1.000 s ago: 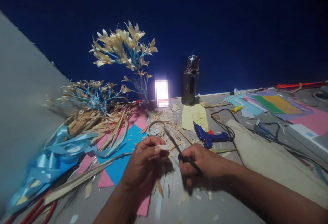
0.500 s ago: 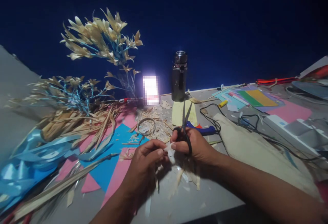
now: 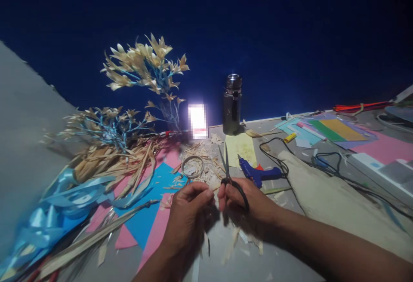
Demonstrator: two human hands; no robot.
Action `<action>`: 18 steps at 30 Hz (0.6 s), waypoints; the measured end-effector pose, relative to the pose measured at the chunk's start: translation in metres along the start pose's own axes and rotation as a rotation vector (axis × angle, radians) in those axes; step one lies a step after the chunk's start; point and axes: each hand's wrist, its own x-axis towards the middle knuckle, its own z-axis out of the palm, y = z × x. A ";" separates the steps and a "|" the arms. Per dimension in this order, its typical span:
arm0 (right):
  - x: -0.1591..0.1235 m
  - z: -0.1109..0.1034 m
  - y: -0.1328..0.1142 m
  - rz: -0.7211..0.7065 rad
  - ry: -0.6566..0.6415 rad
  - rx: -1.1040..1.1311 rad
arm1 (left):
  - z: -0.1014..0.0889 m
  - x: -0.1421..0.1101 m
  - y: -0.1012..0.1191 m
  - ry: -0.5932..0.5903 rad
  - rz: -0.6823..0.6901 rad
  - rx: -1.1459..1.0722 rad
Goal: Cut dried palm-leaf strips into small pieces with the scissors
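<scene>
My right hand (image 3: 250, 198) is wrapped round a pair of black-handled scissors (image 3: 226, 166), its slim blades pointing up and slightly apart. Close beside it, my left hand (image 3: 190, 206) is closed in a pinch with thumb against forefinger. What sits between those fingertips is hidden, though a thin dark-tipped strip (image 3: 208, 245) shows just below them. A small gap separates the two hands. Beyond them lie a ring-shaped roll (image 3: 192, 167) and pale scraps (image 3: 211, 161). A blue glue gun (image 3: 261, 172) rests just past my right hand.
Dried-leaf flowers on blue stems (image 3: 138, 69) stand at the back left, above husk strips (image 3: 142, 157) and blue ribbon (image 3: 64, 204). A dark flask (image 3: 232, 105) stands near a bright, blurred-out light (image 3: 198, 121). Cables, a pale cloth (image 3: 335, 204) and coloured sheets (image 3: 348, 129) lie right.
My hands have drawn slightly apart, and the whitish piece between their fingertips no longer shows. The scissor blades are closer together. The whole view has shifted, with things appearing lower and further right.
</scene>
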 end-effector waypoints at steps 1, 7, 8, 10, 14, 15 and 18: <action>0.000 0.001 0.006 0.013 -0.036 0.019 | 0.001 0.000 0.000 0.021 0.000 -0.036; -0.002 0.007 0.032 0.056 -0.190 -0.032 | 0.010 -0.002 0.002 0.108 0.022 -0.081; -0.002 0.007 0.033 0.056 -0.208 -0.042 | 0.011 -0.002 0.003 0.117 0.018 -0.082; -0.004 0.007 0.032 0.051 -0.238 -0.097 | 0.013 -0.003 0.004 0.141 0.023 -0.085; -0.006 0.009 0.025 0.065 -0.243 -0.188 | 0.014 -0.002 0.004 0.153 0.048 -0.093; -0.006 0.010 0.023 0.077 -0.233 -0.192 | 0.014 -0.002 0.004 0.151 0.048 -0.095; -0.007 0.013 0.019 0.128 -0.197 -0.208 | 0.014 -0.003 0.005 0.150 0.033 -0.093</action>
